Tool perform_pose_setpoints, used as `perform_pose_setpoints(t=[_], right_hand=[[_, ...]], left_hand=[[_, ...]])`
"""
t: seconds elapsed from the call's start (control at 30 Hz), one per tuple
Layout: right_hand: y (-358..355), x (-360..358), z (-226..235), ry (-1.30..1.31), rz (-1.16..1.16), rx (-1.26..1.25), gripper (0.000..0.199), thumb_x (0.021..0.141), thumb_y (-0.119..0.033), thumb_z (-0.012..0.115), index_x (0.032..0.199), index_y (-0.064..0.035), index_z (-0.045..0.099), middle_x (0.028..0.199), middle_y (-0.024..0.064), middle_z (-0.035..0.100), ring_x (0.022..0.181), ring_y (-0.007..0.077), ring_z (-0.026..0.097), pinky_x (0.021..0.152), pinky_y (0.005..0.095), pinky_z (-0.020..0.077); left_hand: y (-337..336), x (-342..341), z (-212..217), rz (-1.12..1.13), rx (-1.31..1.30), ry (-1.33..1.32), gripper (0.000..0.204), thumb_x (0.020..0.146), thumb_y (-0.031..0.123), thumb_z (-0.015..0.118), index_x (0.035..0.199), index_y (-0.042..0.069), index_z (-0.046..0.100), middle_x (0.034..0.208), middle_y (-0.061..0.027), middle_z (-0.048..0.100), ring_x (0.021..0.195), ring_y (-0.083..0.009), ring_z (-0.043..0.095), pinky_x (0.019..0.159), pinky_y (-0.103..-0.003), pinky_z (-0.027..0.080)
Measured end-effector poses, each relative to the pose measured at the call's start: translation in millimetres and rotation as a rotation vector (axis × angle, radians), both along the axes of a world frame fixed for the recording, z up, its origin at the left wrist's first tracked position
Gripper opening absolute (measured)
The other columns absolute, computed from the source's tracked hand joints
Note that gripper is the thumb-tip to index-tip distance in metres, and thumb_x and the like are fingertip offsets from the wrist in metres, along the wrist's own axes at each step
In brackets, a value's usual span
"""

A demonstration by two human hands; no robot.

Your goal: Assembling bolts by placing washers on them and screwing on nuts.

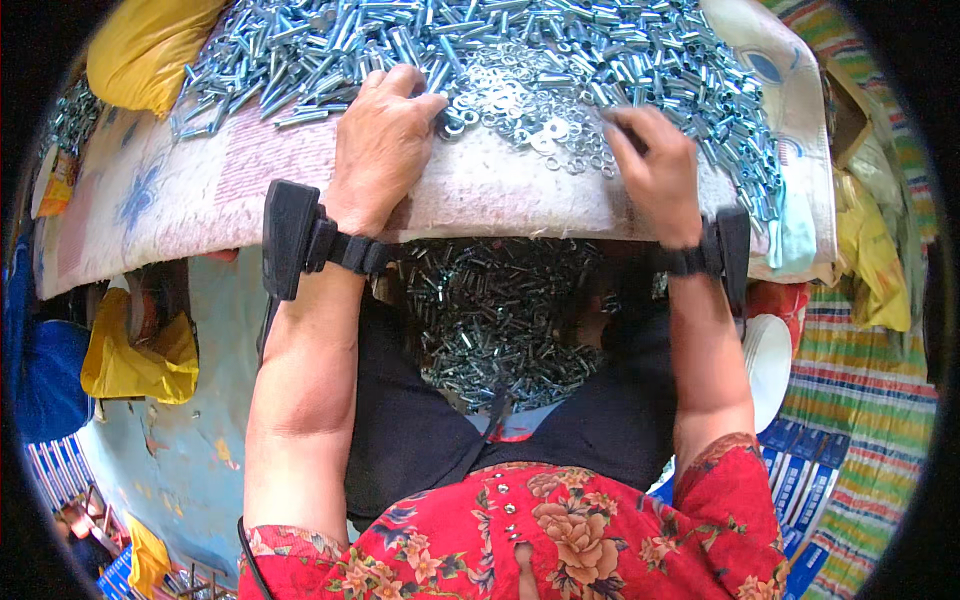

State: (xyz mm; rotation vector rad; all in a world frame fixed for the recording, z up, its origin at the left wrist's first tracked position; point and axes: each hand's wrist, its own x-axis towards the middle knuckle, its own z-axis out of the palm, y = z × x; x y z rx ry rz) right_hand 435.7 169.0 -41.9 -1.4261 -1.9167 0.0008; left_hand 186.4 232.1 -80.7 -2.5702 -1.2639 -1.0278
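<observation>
My left hand [385,140] is over the near edge of a pile of shiny metal sleeves and rods [330,50]. Its fingers are curled, thumb against the forefinger beside the washers; anything inside the grip is hidden. Loose silver washers [500,90] lie heaped between my two hands, a few larger flat ones among them. At the right side of this heap is my right hand [655,165], somewhat blurred. Its fingers are bent in with the tips drawn together, and whatever they hold is too small to make out. Both wrists wear black strapped devices.
A pale patterned cloth [180,190] covers the work surface. Below its front edge, between my legs, lies a heap of dark metal fasteners [510,330]. Yellow bags [145,345] hang left, a white round object [768,370] is right, and striped sheeting [865,380] covers the floor.
</observation>
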Motion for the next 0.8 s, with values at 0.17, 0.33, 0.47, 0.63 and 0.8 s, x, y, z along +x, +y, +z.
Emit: perform_pose_setpoints(t=[0.17,0.33,0.47,0.63,0.8], right_hand=[[65.9,6.6,-8.4,-0.195,0.068,0.045,0.014,0.076,-0.012,0.059,0.086,-0.0035,0.064,0.081,0.0132,0.058,0.072,0.0306,0.058,0.065,0.0356,0.0473],[83.3,-7.5,-15.7,-0.556,0.04,-0.145,0.015,0.078,-0.011,0.058,0.088,0.0002,0.058,0.092,0.015,0.057,0.084,0.0301,0.057,0.071,0.036,0.0459],[75.5,9.8,-20.3,-0.38,0.06,-0.026,0.02,0.078,-0.012,0.056,0.095,-0.0016,0.054,0.08,0.0156,0.06,0.075,0.0322,0.059,0.066,0.0372,0.0472],[-6.4,-20.3,15.1,0.433,0.153,-0.33,0.024,0.081,-0.008,0.054,0.104,0.0,0.056,0.066,0.0016,0.057,0.058,0.006,0.053,0.051,0.0198,0.041],[-69.7,-53.9,4.7,0.816,0.278,-0.41,0.022,0.079,-0.001,0.06,0.099,0.002,0.052,0.078,0.0039,0.058,0.065,0.0064,0.055,0.058,0.0191,0.044]], left_hand=[[-6.2,-3.1,7.8,-0.065,-0.085,-0.071,0.018,0.072,0.009,0.063,0.09,0.008,0.063,0.089,-0.0071,0.059,0.086,-0.0256,0.056,0.073,-0.032,0.046],[-18.7,-5.7,15.8,-0.101,-0.179,-0.421,0.013,0.08,0.016,0.061,0.092,0.011,0.061,0.076,-0.0066,0.062,0.061,-0.0236,0.058,0.054,-0.026,0.047],[-51.6,-2.7,31.4,-0.346,-0.744,-0.83,0.014,0.084,0.013,0.058,0.093,0.003,0.061,0.072,-0.0048,0.064,0.055,-0.0086,0.054,0.05,-0.02,0.043],[-107.0,5.5,37.7,-0.334,-1.325,-1.024,0.02,0.086,0.018,0.056,0.099,0.003,0.062,0.073,-0.0012,0.063,0.054,-0.0024,0.05,0.046,-0.015,0.036],[-136.6,18.1,16.4,-0.332,-1.391,-1.055,0.02,0.086,0.017,0.056,0.101,0.004,0.062,0.073,0.0001,0.062,0.055,-0.0029,0.051,0.048,-0.016,0.037]])
